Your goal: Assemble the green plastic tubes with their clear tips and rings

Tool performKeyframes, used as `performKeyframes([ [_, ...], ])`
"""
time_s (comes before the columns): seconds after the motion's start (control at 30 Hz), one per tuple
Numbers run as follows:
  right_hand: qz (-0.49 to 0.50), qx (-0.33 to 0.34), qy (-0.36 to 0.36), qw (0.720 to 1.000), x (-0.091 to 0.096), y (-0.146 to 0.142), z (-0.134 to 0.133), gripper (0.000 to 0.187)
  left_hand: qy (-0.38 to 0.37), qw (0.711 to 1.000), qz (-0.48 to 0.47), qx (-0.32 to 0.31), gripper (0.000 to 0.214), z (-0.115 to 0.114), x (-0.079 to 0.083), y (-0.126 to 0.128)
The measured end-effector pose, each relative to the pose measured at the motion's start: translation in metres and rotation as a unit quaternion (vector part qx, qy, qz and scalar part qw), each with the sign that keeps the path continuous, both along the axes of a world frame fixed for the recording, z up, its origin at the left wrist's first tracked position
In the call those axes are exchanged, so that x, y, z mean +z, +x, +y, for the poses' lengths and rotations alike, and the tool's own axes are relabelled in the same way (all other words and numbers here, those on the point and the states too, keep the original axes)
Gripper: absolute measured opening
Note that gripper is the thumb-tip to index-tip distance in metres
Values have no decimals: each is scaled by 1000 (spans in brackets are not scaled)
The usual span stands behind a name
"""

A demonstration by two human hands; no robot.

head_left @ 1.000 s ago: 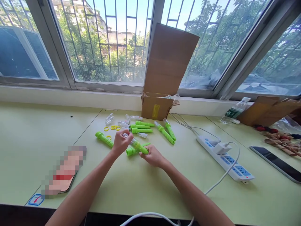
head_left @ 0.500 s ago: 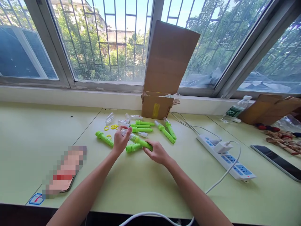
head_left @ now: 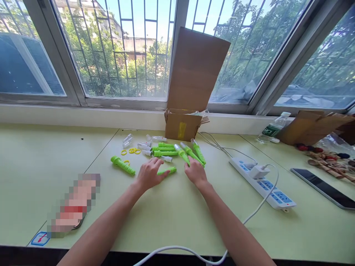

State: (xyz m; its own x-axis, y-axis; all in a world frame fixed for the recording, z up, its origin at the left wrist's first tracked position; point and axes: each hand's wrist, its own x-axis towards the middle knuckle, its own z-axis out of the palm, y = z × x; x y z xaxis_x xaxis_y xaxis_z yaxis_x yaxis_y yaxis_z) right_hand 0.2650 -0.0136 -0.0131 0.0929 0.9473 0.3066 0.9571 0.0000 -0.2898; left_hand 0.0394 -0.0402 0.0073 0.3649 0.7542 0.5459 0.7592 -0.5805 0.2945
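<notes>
My left hand (head_left: 150, 174) lies flat on the yellow-green table (head_left: 172, 218), fingers stretched out over one end of a loose green tube (head_left: 168, 170). My right hand (head_left: 195, 172) rests to the right with loosely spread fingers, its fingertips at the near end of a green tube with a clear tip (head_left: 182, 154), which lies on the table beside two similar ones (head_left: 197, 152). More green tubes (head_left: 165, 150), clear tips (head_left: 144, 146), yellow rings (head_left: 133, 150) and one separate green tube (head_left: 122, 165) lie just beyond my hands.
An open cardboard box (head_left: 181, 125) stands by the window sill. A white power strip (head_left: 263, 183) with cable lies to the right, then a phone (head_left: 323, 187), a water bottle (head_left: 273, 128) and wooden toys (head_left: 330, 162). A blurred flat object (head_left: 73, 205) lies at the left.
Both hands held a green tube with a clear tip above the table. That tube now lies beside the others, my right hand has moved right, and my left hand has dropped flat onto the loose tube.
</notes>
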Motion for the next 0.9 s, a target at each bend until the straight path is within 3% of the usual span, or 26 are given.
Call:
performKeyframes([
  [0.2,-35,-37,1,999,-2,0,1,33,-16,992,77,-100,23,-4,3,0],
  [0.63,-129,-65,45,988,-8,0,5,23,-39,988,106,-104,21,-1,-3,-1],
  [0.9,-131,-111,44,984,-8,9,14,22,-49,987,124,-92,17,0,-4,-1],
])
